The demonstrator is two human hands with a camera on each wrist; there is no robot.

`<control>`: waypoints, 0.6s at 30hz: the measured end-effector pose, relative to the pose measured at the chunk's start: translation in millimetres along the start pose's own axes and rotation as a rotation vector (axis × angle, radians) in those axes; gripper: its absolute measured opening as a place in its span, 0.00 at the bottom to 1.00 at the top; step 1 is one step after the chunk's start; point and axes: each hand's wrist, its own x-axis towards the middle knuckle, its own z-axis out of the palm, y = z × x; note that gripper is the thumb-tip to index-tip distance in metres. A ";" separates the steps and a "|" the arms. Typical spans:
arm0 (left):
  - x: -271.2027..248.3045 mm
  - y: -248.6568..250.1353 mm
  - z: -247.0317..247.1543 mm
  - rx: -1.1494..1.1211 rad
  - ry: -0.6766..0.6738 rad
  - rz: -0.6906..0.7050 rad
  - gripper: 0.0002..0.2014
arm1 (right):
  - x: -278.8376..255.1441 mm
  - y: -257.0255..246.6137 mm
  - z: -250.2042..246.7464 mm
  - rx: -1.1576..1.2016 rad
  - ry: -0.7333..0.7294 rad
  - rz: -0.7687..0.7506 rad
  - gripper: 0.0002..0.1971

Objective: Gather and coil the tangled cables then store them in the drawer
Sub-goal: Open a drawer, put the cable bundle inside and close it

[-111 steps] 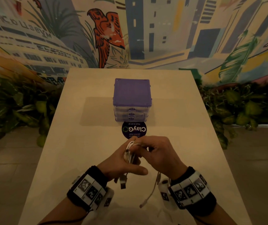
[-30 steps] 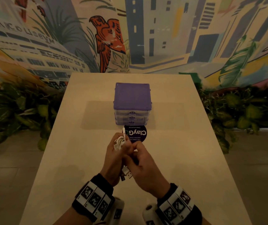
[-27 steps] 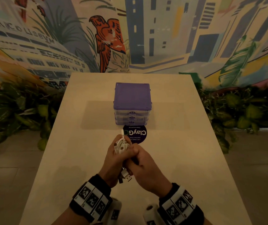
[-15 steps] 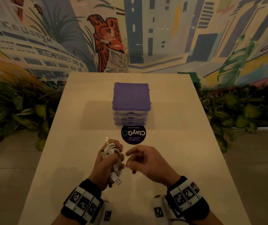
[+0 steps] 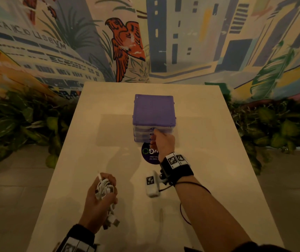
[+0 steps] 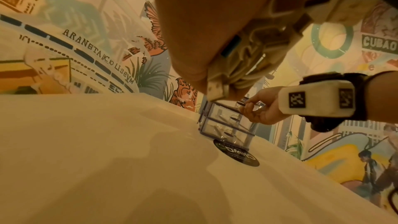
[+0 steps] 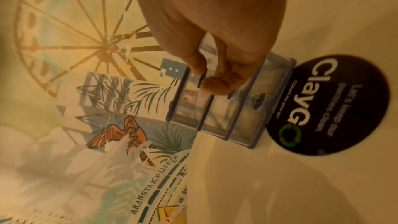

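Note:
My left hand (image 5: 109, 190) grips a coiled bundle of white cables (image 5: 103, 187) above the near left of the table, and a USB plug (image 5: 115, 222) hangs below the fist. In the left wrist view the bundle (image 6: 243, 69) lies against my palm. A small drawer unit (image 5: 153, 110) with a purple top and clear drawers stands mid-table. My right hand (image 5: 153, 135) reaches its front, thumb and forefinger pinching the top drawer's handle (image 6: 242, 103). The right wrist view shows the fingertips (image 7: 213, 84) on the drawer unit's (image 7: 226, 118) front. All drawers look closed.
A round dark ClayGo sticker (image 5: 148, 153) lies on the beige table (image 5: 91, 142) just before the drawer unit. Leafy plants (image 5: 18, 124) line both sides below a painted mural wall. A thin black wire runs along my right forearm.
My right hand has left the bundle and stretched forward to the top drawer's handle. My left hand keeps the coiled cables and has drifted slightly left and nearer.

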 end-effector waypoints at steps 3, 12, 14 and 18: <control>-2.1 6.9 0.9 -0.002 -0.043 0.043 0.09 | 1.7 2.4 7.8 0.076 0.061 0.019 0.10; 26.1 27.6 20.6 0.230 -0.227 0.269 0.15 | -19.5 12.8 -0.9 0.107 0.075 0.080 0.06; 39.1 45.1 29.0 0.305 -0.298 0.363 0.16 | -29.9 22.3 -8.1 0.104 0.059 0.100 0.05; 72.4 82.6 51.8 0.555 -0.464 0.624 0.14 | -51.0 36.4 -21.3 0.126 0.021 0.150 0.09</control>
